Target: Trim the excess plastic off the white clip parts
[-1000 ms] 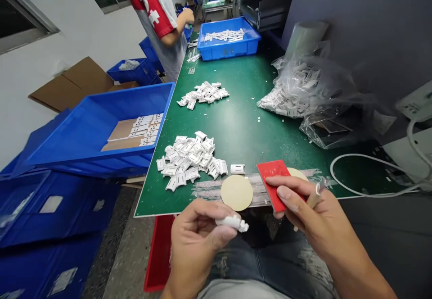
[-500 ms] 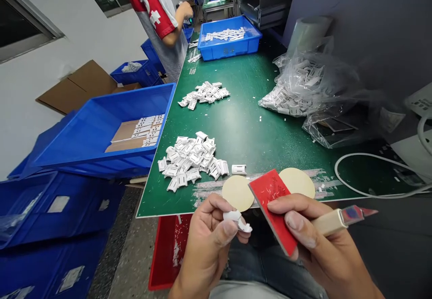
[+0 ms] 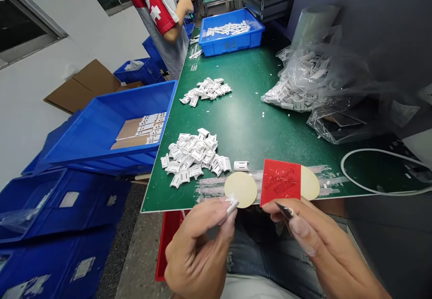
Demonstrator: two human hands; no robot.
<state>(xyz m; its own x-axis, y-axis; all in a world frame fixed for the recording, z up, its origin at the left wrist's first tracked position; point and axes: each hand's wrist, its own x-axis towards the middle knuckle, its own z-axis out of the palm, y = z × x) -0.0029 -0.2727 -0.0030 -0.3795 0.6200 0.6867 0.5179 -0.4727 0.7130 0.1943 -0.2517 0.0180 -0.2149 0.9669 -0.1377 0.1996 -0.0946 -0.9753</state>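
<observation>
My left hand [image 3: 204,240] pinches a small white plastic part [image 3: 232,204] between thumb and fingertips, in front of the table's near edge. In my right hand [image 3: 313,231] is a craft knife [image 3: 286,210], its dark pointed blade showing between thumb and forefinger; the handle is hidden. A red square pad [image 3: 281,179] with white shavings on it lies flat at the table edge, just beyond my right fingers, partly over a pale yellow disc [image 3: 310,183]. A second yellow disc [image 3: 240,189] lies by my left fingertips. One loose white part [image 3: 241,166] sits beside a heap of similar parts [image 3: 194,155].
Farther up the green table [image 3: 243,123] lie another pile of white parts [image 3: 206,89], a clear bag of parts [image 3: 303,83] and a blue tray [image 3: 232,44]. A white cable [image 3: 371,151] loops at right. Blue crates [image 3: 101,155] stand left; a person [image 3: 158,15] stands beyond.
The red pad has left my right hand's grip and now lies on the table. The knife has swung round, its tip now pointing up and left. My left hand has raised the white part slightly.
</observation>
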